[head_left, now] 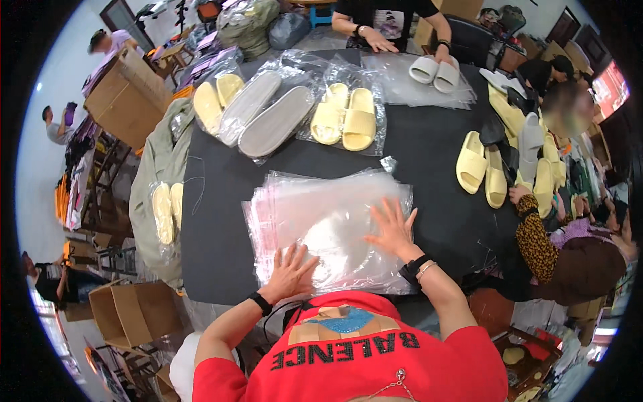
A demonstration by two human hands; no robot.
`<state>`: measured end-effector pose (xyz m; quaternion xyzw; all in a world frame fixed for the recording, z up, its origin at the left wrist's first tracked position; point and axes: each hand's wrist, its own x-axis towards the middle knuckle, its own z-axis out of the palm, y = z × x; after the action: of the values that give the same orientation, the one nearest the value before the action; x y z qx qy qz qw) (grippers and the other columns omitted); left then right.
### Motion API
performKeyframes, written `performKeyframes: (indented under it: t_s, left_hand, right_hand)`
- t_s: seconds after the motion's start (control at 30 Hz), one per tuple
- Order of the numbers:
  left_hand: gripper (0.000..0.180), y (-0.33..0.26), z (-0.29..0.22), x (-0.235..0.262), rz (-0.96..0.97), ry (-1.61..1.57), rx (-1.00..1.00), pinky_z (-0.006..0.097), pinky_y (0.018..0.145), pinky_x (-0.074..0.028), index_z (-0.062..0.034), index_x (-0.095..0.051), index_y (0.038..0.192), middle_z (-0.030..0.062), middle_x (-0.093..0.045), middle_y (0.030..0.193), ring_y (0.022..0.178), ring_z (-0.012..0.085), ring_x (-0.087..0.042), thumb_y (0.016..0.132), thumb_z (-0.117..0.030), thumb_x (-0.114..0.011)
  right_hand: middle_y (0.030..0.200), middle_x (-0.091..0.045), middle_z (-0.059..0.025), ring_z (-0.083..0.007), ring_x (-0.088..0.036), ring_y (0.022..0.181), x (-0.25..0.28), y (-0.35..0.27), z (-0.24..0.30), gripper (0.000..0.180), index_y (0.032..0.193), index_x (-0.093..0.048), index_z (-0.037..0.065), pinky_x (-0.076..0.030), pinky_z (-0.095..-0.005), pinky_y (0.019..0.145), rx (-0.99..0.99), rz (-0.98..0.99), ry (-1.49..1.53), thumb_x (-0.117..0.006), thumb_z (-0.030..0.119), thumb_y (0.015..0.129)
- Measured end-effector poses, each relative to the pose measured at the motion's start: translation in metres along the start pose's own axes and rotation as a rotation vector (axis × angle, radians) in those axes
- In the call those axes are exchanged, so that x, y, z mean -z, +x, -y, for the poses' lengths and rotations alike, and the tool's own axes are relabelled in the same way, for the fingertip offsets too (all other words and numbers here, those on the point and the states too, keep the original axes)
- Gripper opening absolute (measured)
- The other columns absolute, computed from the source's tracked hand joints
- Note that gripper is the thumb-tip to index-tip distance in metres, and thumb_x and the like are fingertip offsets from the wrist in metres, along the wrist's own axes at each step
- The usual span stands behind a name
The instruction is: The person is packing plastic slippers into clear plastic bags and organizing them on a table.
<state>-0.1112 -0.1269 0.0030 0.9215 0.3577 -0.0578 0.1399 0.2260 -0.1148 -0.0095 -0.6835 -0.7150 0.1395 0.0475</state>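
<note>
A stack of clear plastic bags (328, 214) with pinkish left edges lies on the dark table right in front of me. My left hand (291, 269) rests flat on the stack's near left part, fingers spread. On its right side my right hand (394, 231) lies with the fingers stretched apart. Neither hand grips anything. Beyond the stack, a pair of yellow slides (358, 120) sits in a clear bag. Beside it are grey slippers (276, 120) in clear plastic, soles up, and another bagged yellow pair (218, 100).
Across the table (221, 261) a co-worker's hand touches light grey slides (435, 72) on more plastic bags. Loose yellow slides (483, 167) and other footwear crowd the right side, near another person's hand (520, 194). A bagged yellow pair (167, 211) lies at the left edge. Cardboard boxes (127, 97) stand beyond.
</note>
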Motion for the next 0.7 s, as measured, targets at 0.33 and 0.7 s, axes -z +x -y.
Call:
performKeyframes:
  t_s: [0.33,0.7]
  left_hand:
    - [0.070,0.014,0.003,0.023,0.048,0.001,-0.005,0.057,0.097,-0.030,-0.0231,-0.040,0.134,0.0157,-0.036,0.138,0.127,0.0361,-0.033,0.073,-0.047,-0.067]
    - [0.048,0.142,0.209,0.098,-0.848,-1.305,0.684,0.031,0.074,-0.045,-0.0024,-0.047,0.124,0.0090,-0.058,0.101,0.089,0.0156,-0.055,0.081,-0.017,-0.061]
  right_hand:
    - [0.148,-0.014,-0.0143,-0.0360,-0.004,0.137,0.004,-0.001,0.018,0.075,0.136,-0.037,0.019,0.005,-0.0705,0.097,0.084,-0.035,-0.097,-0.054,0.059,0.075]
    - [0.146,-0.023,-0.0128,-0.0357,-0.014,0.135,-0.052,-0.017,0.047,0.062,0.132,-0.043,0.025,-0.001,-0.0735,0.094,0.427,0.072,-0.040,-0.045,0.060,0.081]
